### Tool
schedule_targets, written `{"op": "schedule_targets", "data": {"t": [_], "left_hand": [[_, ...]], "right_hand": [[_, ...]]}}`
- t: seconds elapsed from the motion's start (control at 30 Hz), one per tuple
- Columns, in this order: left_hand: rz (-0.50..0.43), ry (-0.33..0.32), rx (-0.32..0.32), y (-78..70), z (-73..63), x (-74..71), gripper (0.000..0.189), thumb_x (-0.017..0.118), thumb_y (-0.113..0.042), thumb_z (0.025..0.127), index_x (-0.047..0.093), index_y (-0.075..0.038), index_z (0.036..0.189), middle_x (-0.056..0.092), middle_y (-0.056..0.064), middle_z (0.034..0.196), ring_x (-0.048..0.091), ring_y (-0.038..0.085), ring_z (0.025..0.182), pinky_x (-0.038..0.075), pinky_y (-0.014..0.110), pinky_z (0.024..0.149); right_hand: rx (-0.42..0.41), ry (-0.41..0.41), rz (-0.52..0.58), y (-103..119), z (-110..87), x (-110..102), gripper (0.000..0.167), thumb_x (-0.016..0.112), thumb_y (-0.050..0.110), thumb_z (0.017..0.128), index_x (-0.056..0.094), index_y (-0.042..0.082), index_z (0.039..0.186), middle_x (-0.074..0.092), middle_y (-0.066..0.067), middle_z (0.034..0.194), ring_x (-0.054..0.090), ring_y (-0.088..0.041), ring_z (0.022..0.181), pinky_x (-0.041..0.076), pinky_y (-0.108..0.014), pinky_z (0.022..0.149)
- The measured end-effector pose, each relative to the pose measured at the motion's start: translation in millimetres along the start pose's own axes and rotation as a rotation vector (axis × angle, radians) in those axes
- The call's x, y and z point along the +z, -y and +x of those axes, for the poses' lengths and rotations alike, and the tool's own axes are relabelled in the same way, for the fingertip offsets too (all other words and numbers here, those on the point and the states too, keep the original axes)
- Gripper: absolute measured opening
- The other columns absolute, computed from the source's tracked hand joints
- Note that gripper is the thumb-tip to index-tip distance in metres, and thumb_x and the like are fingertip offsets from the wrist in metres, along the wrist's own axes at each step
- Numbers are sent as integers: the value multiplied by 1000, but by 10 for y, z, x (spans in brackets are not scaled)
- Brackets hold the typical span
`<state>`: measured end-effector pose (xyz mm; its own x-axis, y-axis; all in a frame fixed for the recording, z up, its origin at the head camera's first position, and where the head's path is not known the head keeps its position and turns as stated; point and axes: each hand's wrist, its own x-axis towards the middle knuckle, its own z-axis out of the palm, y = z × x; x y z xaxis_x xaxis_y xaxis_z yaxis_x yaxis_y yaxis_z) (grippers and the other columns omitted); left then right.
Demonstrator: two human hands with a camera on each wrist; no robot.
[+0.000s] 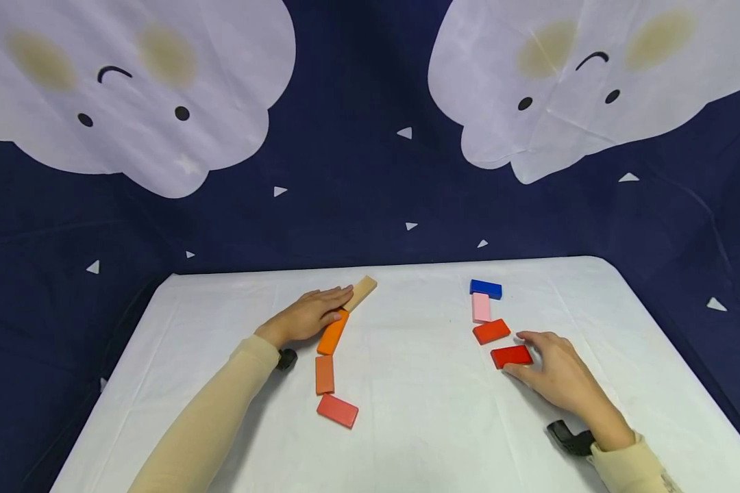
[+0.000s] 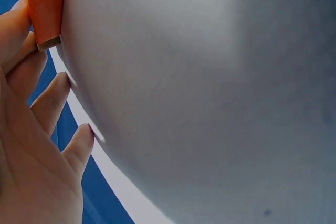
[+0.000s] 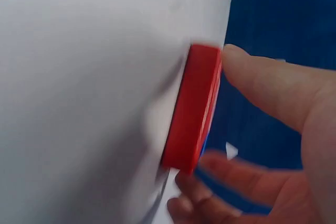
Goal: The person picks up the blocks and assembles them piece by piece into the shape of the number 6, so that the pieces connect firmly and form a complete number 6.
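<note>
In the head view, my left hand [image 1: 311,315] lies with extended fingers over the near end of a plain wooden block [image 1: 362,293]. Its thumb is at the top of an orange block [image 1: 332,333], also seen beside the fingers in the left wrist view. On the right side, my right hand [image 1: 551,366] is spread around the nearest red block [image 1: 511,356]. The right wrist view has the thumb tip at one end of this red block [image 3: 193,106], with blurred fingers near the other end. Another red block [image 1: 491,331] lies just beyond it.
Below the orange block, a darker orange block [image 1: 324,374] and a coral-red block [image 1: 338,411] continue the left line. A pink block [image 1: 481,308] and a blue block [image 1: 486,289] top the right line. A white cloth covers the table [image 1: 419,411]; a dark blue cloth hangs behind.
</note>
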<state>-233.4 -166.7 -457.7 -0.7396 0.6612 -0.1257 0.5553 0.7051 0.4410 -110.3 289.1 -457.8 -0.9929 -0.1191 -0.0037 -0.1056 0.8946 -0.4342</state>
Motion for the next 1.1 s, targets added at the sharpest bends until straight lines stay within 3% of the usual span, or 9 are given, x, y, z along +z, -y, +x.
{"op": "schedule_targets", "data": {"t": [0.1,0.2,0.43,0.53,0.77,1.1], "left_hand": [[6,-4,2,-3,-3,-2,56,48,-26,108,30,-10,158,27,3,164,26,26,151,17,56,121],[11,-8,5,5,3,4,56,48,-26,108,30,-10,158,28,3,164,26,26,150,17,56,121],[4,-14,2,8,17,4,56,48,-26,108,31,-11,158,28,3,164,26,26,150,16,55,121],[2,-10,-1,0,16,-1,56,48,-26,108,31,-11,158,28,3,164,26,26,151,16,55,121],[5,-5,-4,7,9,-2,55,47,-25,108,30,-11,158,27,2,164,25,25,151,15,54,122],[4,-1,-5,14,4,9,55,47,-26,108,31,-12,158,27,1,164,25,25,151,16,54,121]], "right_hand": [[64,-6,-24,84,-13,37,82,83,48,79,56,-10,131,59,-33,122,52,-46,107,48,-63,89],[94,-17,-50,146,-12,62,88,84,50,77,54,-16,127,59,-35,115,53,-45,98,51,-58,81],[116,-37,-69,212,17,93,79,85,40,78,55,-23,117,60,-32,100,53,-41,87,51,-49,69],[121,-35,-47,234,17,91,78,85,38,78,56,-21,118,61,-33,103,52,-41,89,50,-49,70],[92,-39,17,375,4,83,85,88,40,75,54,-18,126,61,-33,117,53,-45,103,50,-58,86],[9,-79,37,601,-46,107,72,92,37,71,63,-12,114,67,-19,103,56,-37,96,49,-49,80]]}}
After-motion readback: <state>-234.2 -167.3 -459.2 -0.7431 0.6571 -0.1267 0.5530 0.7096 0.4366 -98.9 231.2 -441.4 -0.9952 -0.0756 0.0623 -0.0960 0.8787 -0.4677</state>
